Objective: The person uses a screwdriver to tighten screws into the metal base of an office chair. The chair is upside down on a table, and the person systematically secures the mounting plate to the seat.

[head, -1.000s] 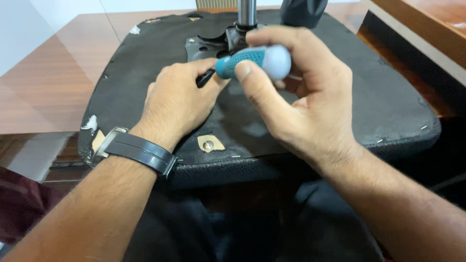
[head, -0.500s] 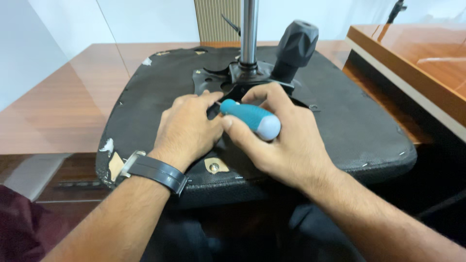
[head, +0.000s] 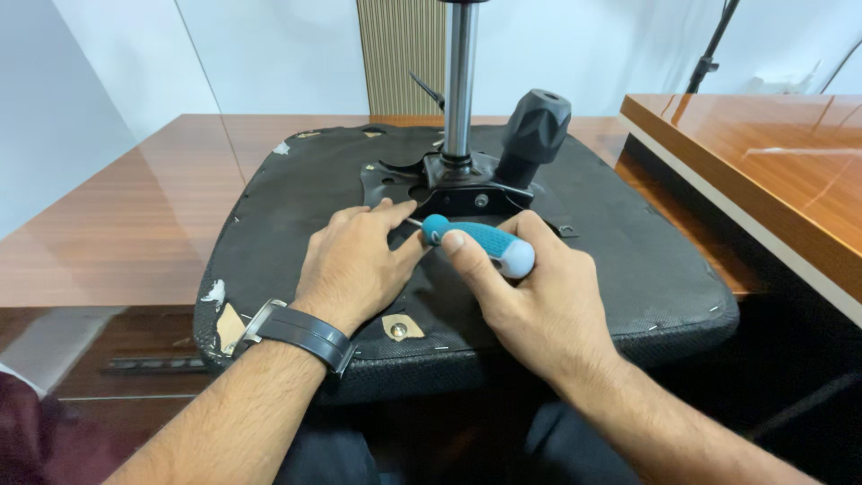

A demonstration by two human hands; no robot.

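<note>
Head view. An upturned chair seat (head: 296,193), covered on its underside with black fabric, fills the centre of the frame and rests on a brown wooden table (head: 135,207). A black metal mounting plate (head: 453,184) sits at the upper centre of the seat; a chrome column (head: 461,81) rises from it to the top edge of the frame. A black knobbed lever (head: 536,130) stands just right of the column.

The right hand (head: 530,301), at centre right, is closed around the teal-and-white handle of a screwdriver (head: 480,242). The handle lies tilted, with its white end toward the lower right and its thin shaft pointing to the upper left, toward the plate. The tip is hidden behind the left hand.

The left hand (head: 355,265), at centre left, lies palm down on the seat fabric with fingers loosely extended; the fingertips reach the screwdriver shaft near the plate edge. It grips nothing that can be seen. A dark wristwatch (head: 301,330) is on the left wrist.

A tan patch with a metal fastener (head: 401,328) lies near the lower edge of the seat, between the two wrists. A second wooden surface (head: 763,153) occupies the right of the frame.
</note>
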